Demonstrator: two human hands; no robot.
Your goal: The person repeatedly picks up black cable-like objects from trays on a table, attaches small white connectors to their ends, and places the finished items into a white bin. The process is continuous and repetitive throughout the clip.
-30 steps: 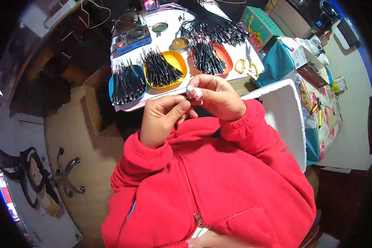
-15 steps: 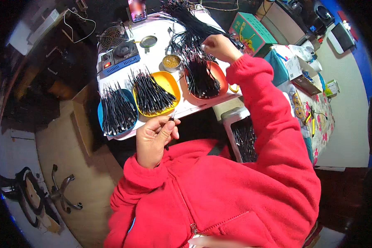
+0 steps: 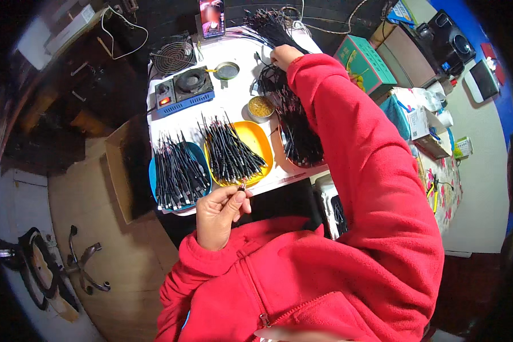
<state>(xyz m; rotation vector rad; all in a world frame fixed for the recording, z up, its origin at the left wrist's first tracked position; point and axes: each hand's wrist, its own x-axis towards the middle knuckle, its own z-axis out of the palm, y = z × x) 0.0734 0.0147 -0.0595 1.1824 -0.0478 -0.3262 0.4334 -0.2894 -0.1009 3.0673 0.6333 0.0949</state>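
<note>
My left hand (image 3: 215, 216), close to my jacket front, is closed in a pinch on a short black cable (image 3: 241, 187) whose tip points up between thumb and forefinger. Most of that cable is hidden by the fingers. At the far part of the table my right hand (image 3: 284, 56) is curled over loose black cables (image 3: 275, 78); its fingertips are partly hidden, and what they grip does not show. Black cables fill a blue tray (image 3: 153, 185), a yellow tray (image 3: 256, 137) and an orange tray (image 3: 309, 166), which is mostly covered by cables and my right sleeve.
A blue heating unit (image 3: 189, 91) with a lit switch stands at the back left, near a small pan (image 3: 227, 70). A round tin of amber material (image 3: 261, 107) sits behind the trays. Beyond are a phone (image 3: 212, 18), a fan guard (image 3: 174, 57) and a green box (image 3: 366, 65).
My right hand has moved farther away and to the left, over the loose cables. The left hand keeps its pinch on the cable. The whole view has shifted.
</note>
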